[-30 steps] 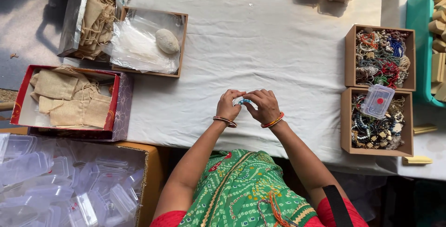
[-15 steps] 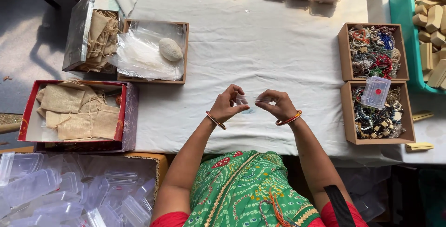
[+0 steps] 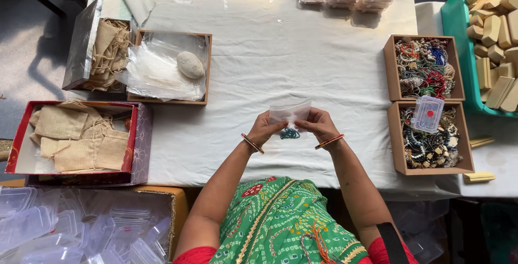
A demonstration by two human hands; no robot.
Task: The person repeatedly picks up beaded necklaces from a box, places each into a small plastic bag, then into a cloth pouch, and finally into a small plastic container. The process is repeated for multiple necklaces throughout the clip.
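Left hand (image 3: pixel 264 129) and right hand (image 3: pixel 318 124) both pinch a small clear plastic bag (image 3: pixel 290 114) held between them above the white cloth (image 3: pixel 270 53), mouth spread as if to keep it open. Dark beaded piece (image 3: pixel 290 133) hangs at its lower edge. Right of right hand: two bead boxes (image 3: pixel 429 102), close for reach. Left of left hand: tray of clear bags (image 3: pixel 167 67).

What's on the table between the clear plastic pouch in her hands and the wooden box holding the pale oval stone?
Only bare white tablecloth lies between the clear plastic pouch and the wooden box, as the head view shows.
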